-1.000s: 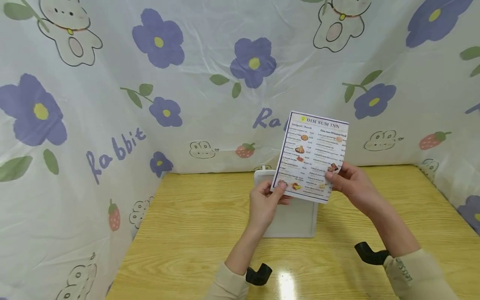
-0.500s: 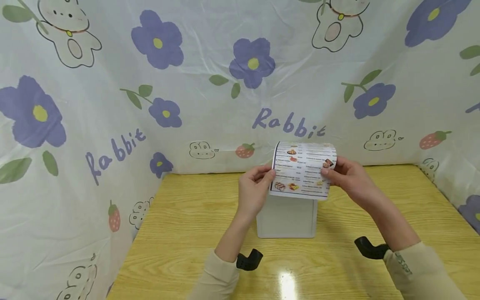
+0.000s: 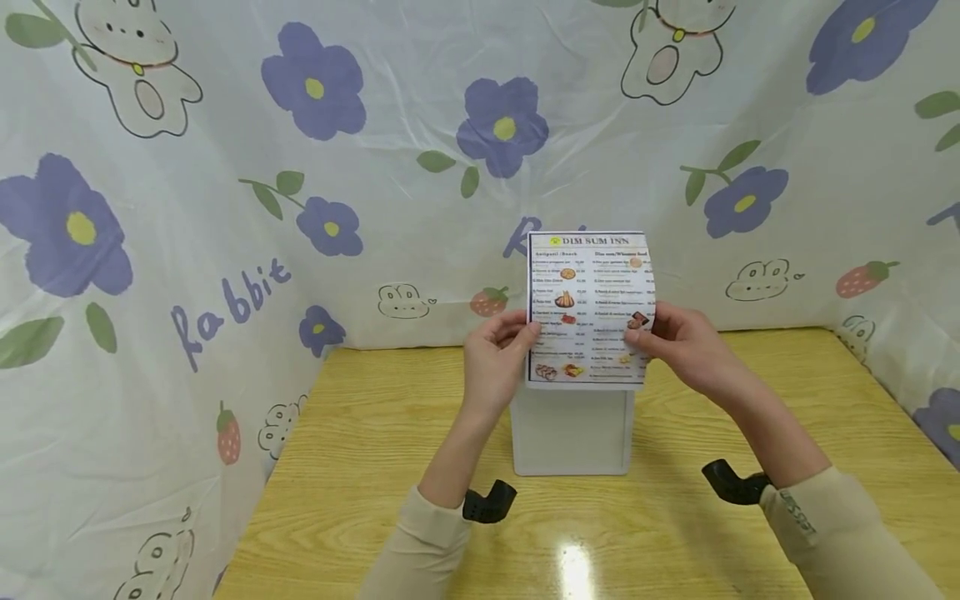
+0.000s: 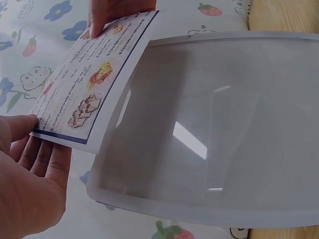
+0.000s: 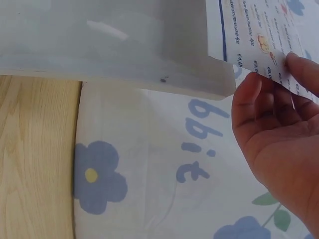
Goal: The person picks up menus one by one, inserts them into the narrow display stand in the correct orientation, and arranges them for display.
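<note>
A printed menu sheet (image 3: 588,308) headed "DIM SUM INN" is held up between both hands, facing me, its right side a little bowed. My left hand (image 3: 495,362) pinches its left edge between thumb and fingers; the left wrist view shows the same grip on the menu (image 4: 94,84). On the right edge, my right hand (image 3: 693,350) pinches the sheet, thumb in front and fingers behind. Behind and below the menu stands a whitish framed panel (image 3: 572,433) with a raised rim, its upper part hidden by the sheet. Its glossy face (image 4: 234,129) reflects light in the left wrist view.
The panel stands on a wood-grain table (image 3: 390,433). Behind the table hangs a white cloth (image 3: 405,200) printed with purple flowers, rabbits and strawberries. Black curved wrist mounts (image 3: 491,502) sit at both cuffs.
Both hands have shifted left with the menu. The sheet first tilted and curled back with its top hidden, then straightened upright. My left hand's grip moved higher up the left edge.
</note>
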Motion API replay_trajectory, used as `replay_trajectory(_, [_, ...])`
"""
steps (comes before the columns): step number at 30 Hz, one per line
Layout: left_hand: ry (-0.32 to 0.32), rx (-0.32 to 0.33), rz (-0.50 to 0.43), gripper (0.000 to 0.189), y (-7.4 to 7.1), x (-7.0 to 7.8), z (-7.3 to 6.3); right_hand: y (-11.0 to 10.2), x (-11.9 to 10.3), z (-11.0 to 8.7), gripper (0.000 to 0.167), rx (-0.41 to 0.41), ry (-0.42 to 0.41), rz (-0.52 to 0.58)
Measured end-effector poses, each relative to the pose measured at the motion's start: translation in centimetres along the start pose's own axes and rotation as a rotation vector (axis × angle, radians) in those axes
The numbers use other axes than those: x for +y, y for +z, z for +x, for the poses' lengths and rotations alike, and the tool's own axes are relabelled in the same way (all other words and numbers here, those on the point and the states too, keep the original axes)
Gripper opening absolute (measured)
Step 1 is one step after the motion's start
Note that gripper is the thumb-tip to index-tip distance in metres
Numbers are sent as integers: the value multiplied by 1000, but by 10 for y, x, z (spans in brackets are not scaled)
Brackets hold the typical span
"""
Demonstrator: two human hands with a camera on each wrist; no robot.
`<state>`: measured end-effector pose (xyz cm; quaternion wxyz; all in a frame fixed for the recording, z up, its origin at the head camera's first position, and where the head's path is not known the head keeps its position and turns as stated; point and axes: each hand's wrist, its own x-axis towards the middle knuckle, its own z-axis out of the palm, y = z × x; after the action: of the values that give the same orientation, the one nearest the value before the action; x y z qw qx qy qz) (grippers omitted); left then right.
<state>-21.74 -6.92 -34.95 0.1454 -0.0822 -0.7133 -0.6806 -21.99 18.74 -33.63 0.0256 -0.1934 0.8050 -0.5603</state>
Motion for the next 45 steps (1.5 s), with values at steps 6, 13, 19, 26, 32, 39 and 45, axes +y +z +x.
replay_trajectory(6, [42,-5,-15,15,-3,-2,5,2,-3,5,35,20,-2,-29])
replay_trajectory(13, [84,3,-36,14,-4,-1,13,1,-5,13,32,63,-36,-58])
replay_trajectory(19, [78,28,-34,16,-6,1,22,1,-10,22,33,85,-36,-84])
replay_trajectory(26, [52,43,-27,17,-8,4,32,-1,-15,32,33,87,-33,-90])
replay_trajectory(32, [57,56,-20,17,-9,11,36,2,-18,38,32,110,-21,-71])
replay_trajectory(39, [61,68,-16,17,-9,15,38,3,-20,43,28,144,-36,-47])
replay_trajectory(45, [87,76,-48,18,-7,18,42,2,-22,48,29,193,-41,-68])
